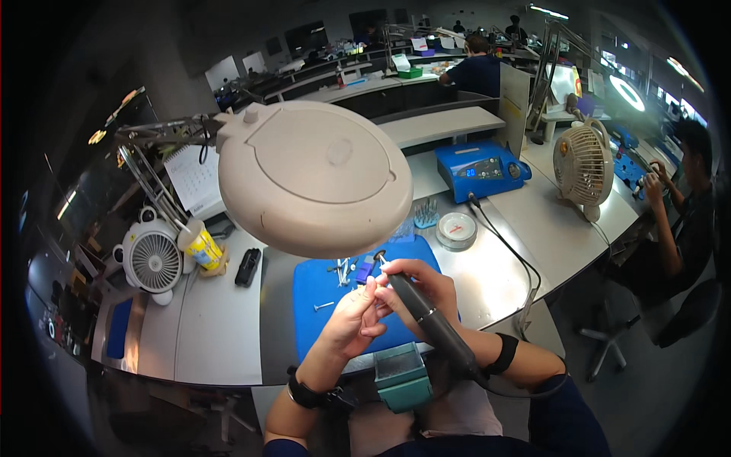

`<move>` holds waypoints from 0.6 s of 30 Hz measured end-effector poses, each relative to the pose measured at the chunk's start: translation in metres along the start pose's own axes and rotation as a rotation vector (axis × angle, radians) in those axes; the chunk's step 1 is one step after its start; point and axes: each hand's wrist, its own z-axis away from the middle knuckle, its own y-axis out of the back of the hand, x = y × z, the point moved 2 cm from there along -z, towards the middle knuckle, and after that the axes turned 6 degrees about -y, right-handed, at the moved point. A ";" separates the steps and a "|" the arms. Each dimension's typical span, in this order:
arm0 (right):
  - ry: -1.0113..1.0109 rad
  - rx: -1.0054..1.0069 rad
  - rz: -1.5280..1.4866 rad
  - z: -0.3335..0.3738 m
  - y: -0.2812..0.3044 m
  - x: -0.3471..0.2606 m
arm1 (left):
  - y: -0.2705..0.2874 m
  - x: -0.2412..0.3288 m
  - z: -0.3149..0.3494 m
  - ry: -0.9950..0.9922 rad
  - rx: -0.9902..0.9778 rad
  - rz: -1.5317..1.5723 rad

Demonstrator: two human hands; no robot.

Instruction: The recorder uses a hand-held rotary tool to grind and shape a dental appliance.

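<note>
Right hand (426, 286) clamped on rotary handpiece (434, 324); left hand (354, 316) pinches, seemingly, a tiny part at its tip.

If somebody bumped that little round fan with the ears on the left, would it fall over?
Probably it would wobble rather than crash. The small white fan stands upright on the grey bench on a narrow foot, with a wide round head above it, so a hard push near the top might tip it. It looks like thin plastic, likely light, so a nudge could also slide it.

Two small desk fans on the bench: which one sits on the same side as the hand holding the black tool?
The beige round fan on the right, beyond the blue control box. The white one stands far left, beside the yellow cup.
</note>
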 end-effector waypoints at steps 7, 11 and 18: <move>-0.035 -0.036 0.010 0.001 -0.005 0.003 | 0.005 -0.005 0.007 -0.021 0.062 0.116; -0.044 -0.036 0.003 0.004 -0.004 0.003 | -0.004 -0.005 0.007 -0.010 0.105 0.052; 0.082 -0.015 -0.025 0.000 -0.003 0.006 | -0.003 -0.002 0.011 -0.064 0.136 0.048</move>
